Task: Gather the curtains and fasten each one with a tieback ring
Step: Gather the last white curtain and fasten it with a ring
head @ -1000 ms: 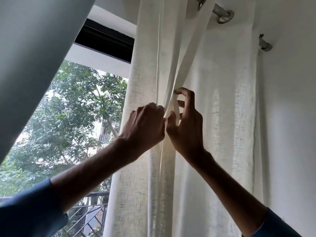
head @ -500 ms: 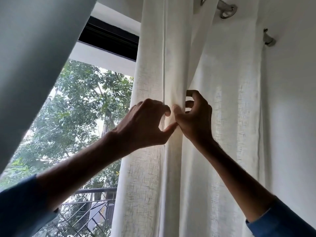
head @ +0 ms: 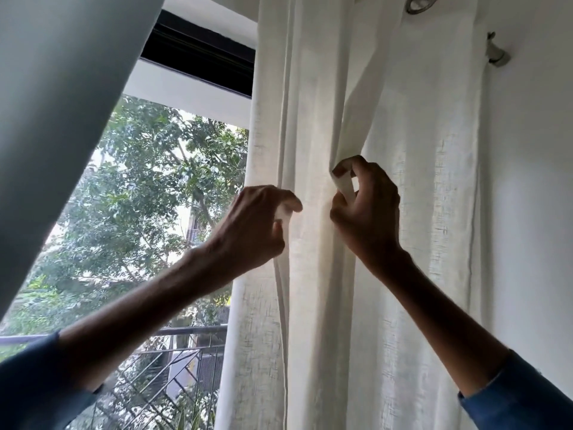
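At the top edge of the frame, right of centre, a metal ring (head: 419, 4) sits in the head of the off-white curtain (head: 310, 305), with only its lower half in view. Right of it and a little lower, a small metal bracket (head: 497, 54) juts from the white wall (head: 533, 181). The coarse-woven curtain hangs down the centre in long vertical folds, from the top edge to the bottom edge. Its right hem runs straight down close beside the wall; whether the two touch cannot be told.
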### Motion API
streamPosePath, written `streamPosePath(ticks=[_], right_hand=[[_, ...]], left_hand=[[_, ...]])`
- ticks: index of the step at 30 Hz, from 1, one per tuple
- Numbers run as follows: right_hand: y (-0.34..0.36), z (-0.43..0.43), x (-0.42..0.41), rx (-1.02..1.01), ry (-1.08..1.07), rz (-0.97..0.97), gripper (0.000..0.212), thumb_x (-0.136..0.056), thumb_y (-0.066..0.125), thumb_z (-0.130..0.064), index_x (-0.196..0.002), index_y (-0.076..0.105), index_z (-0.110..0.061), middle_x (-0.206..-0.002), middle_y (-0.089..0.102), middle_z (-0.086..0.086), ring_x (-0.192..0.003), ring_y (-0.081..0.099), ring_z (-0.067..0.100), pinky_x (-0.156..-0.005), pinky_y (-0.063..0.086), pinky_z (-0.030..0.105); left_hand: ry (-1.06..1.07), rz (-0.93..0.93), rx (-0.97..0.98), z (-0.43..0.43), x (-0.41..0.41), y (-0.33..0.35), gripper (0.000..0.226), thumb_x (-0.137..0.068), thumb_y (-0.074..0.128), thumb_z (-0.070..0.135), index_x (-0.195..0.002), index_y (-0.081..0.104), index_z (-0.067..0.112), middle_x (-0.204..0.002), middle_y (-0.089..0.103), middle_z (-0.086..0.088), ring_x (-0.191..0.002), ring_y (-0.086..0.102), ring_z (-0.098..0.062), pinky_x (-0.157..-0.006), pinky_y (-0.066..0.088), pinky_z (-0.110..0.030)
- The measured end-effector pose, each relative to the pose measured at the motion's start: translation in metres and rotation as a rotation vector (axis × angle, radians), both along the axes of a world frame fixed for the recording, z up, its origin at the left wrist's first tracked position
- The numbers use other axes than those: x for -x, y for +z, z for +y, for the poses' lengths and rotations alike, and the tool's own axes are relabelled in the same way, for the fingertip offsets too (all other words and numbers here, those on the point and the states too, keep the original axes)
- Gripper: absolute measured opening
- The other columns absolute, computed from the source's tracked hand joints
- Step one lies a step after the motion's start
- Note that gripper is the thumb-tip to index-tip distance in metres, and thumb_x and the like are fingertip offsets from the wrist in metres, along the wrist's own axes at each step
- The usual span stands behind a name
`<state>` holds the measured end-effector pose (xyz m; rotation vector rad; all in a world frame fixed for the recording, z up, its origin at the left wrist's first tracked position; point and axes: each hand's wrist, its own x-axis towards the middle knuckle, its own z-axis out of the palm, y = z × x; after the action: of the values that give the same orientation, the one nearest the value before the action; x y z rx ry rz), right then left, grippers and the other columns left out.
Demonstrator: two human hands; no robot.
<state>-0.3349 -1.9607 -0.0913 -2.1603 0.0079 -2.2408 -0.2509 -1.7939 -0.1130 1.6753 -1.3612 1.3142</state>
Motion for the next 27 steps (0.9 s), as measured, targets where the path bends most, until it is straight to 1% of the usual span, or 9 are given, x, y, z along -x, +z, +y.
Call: streamPosePath(ticks=[3, 6, 11, 13, 16, 17, 19, 21, 27], right_hand=[[-0.001, -0.002, 0.001, -0.087, 0.098, 0.033, 0.033, -0.075, 0.067, -0.008, -0.106, 0.065, -0.02, -0.097, 0.067, -0.013, -0.085, 0.063, 0.008, -0.08, 0.056, 0.031], [-0.007, 0.006, -0.002, -0.152, 0.167, 0.062, 0.03, -0.076, 0.071, -0.019, -0.105, 0.065, -0.022, -0.092, 0.068, -0.014, -0.077, 0.066, 0.01, -0.078, 0.058, 0.037], [-0.019, 0.019, -0.01, -0.009, 0.122, 0.063, 0.021, -0.081, 0.074, -0.019, -0.101, 0.067, -0.018, -0.085, 0.069, -0.011, -0.072, 0.059, 0.004, -0.067, 0.045, 0.01], [-0.024, 0.023, -0.01, 0.067, 0.044, 0.08, 0.009, -0.085, 0.072, -0.017, -0.09, 0.066, -0.013, -0.075, 0.065, -0.006, -0.065, 0.054, 0.009, -0.058, 0.038, 0.012], [-0.035, 0.03, -0.008, 0.192, -0.026, 0.109, 0.004, -0.087, 0.062, -0.011, -0.09, 0.062, -0.015, -0.073, 0.061, -0.002, -0.066, 0.056, 0.02, -0.059, 0.045, 0.03], [-0.038, 0.032, -0.008, 0.217, -0.043, 0.118, 0.022, -0.088, 0.062, -0.01, -0.11, 0.066, -0.015, -0.081, 0.067, 0.0, -0.072, 0.062, 0.021, -0.064, 0.052, 0.033], [-0.047, 0.034, -0.009, 0.223, -0.04, 0.153, 0.069, -0.089, 0.068, -0.008, -0.152, 0.039, -0.01, -0.089, 0.073, -0.001, -0.072, 0.067, 0.015, -0.069, 0.056, 0.026], [-0.051, 0.036, -0.007, 0.155, 0.046, 0.144, 0.095, -0.086, 0.075, -0.007, -0.16, 0.015, -0.007, -0.079, 0.07, -0.008, -0.059, 0.059, 0.004, -0.063, 0.048, 0.013], [-0.055, 0.026, -0.009, -0.04, 0.42, 0.123, 0.09, -0.078, 0.079, -0.004, -0.151, 0.027, -0.007, -0.078, 0.068, -0.01, -0.077, 0.068, 0.005, -0.064, 0.05, 0.007]], left_hand=[[-0.024, 0.107, -0.041, 0.006, -0.002, 0.008, 0.036, -0.078, 0.065, 0.0, -0.108, 0.075, 0.016, -0.102, 0.076, 0.008, -0.067, 0.051, 0.02, -0.064, 0.035, 0.008], [-0.05, 0.124, -0.072, 0.006, 0.005, 0.012, 0.036, -0.075, 0.067, 0.007, -0.108, 0.076, 0.02, -0.096, 0.077, 0.013, -0.069, 0.061, 0.008, -0.071, 0.039, 0.002], [-0.002, 0.19, -0.066, -0.006, 0.018, 0.006, 0.035, -0.084, 0.057, 0.012, -0.111, 0.076, 0.023, -0.105, 0.075, 0.002, -0.094, 0.066, -0.015, -0.091, 0.048, -0.025], [-0.056, 0.268, -0.064, -0.009, 0.02, 0.006, 0.031, -0.087, 0.051, 0.01, -0.088, 0.078, 0.026, -0.088, 0.075, 0.008, -0.083, 0.068, -0.008, -0.073, 0.051, -0.024], [-0.086, 0.396, -0.022, -0.012, 0.024, 0.008, 0.04, -0.092, 0.049, 0.016, -0.054, 0.057, 0.023, -0.054, 0.054, 0.006, -0.054, 0.051, -0.007, -0.048, 0.033, -0.025], [-0.083, 0.42, -0.009, -0.013, 0.025, 0.008, 0.04, -0.094, 0.048, 0.02, -0.055, 0.054, 0.02, -0.055, 0.053, 0.005, -0.054, 0.051, -0.011, -0.047, 0.032, -0.026], [-0.081, 0.44, 0.008, -0.018, 0.027, 0.006, 0.035, -0.094, 0.048, 0.028, -0.063, 0.059, 0.015, -0.066, 0.063, -0.002, -0.063, 0.06, -0.019, -0.051, 0.041, -0.027], [-0.077, 0.465, 0.039, -0.024, 0.028, 0.004, 0.036, -0.095, 0.049, 0.038, -0.074, 0.067, 0.015, -0.076, 0.069, -0.003, -0.075, 0.065, -0.021, -0.061, 0.049, -0.03], [-0.006, 0.473, 0.128, -0.041, 0.018, 0.001, 0.04, -0.085, 0.06, 0.054, -0.084, 0.068, 0.016, -0.076, 0.068, -0.004, -0.076, 0.066, -0.026, -0.062, 0.054, -0.035]])
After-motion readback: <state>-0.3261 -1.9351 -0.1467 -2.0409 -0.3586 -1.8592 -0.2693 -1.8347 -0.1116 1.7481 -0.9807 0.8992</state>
